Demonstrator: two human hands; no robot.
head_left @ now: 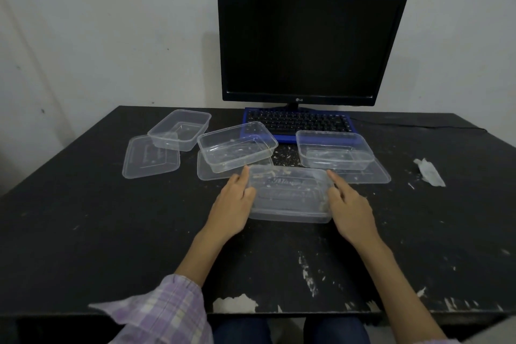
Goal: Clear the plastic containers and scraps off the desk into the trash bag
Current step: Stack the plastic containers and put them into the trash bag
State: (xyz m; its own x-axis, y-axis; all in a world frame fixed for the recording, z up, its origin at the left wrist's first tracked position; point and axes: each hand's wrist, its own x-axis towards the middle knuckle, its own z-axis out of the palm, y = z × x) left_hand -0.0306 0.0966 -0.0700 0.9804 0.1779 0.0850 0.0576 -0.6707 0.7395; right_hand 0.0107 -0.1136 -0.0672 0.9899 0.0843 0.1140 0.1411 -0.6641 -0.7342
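Observation:
A clear plastic container (290, 195) with scraps inside lies in the middle of the black desk (83, 218). My left hand (233, 204) grips its left end and my right hand (350, 208) presses its right end. Behind it stand three more clear containers: one far left (180, 129), one in the middle (237, 146), one on the right (333, 149). Flat lids lie under or beside them, at the left (149, 158) and the right (375, 173). A crumpled plastic scrap (428, 172) lies far right. No trash bag is in view.
A black monitor (310, 45) stands at the back against the wall, with a blue-edged keyboard (297, 121) in front of it; the middle container overlaps the keyboard. A cable (418, 124) runs right. Crumbs (286, 155) speckle the desk.

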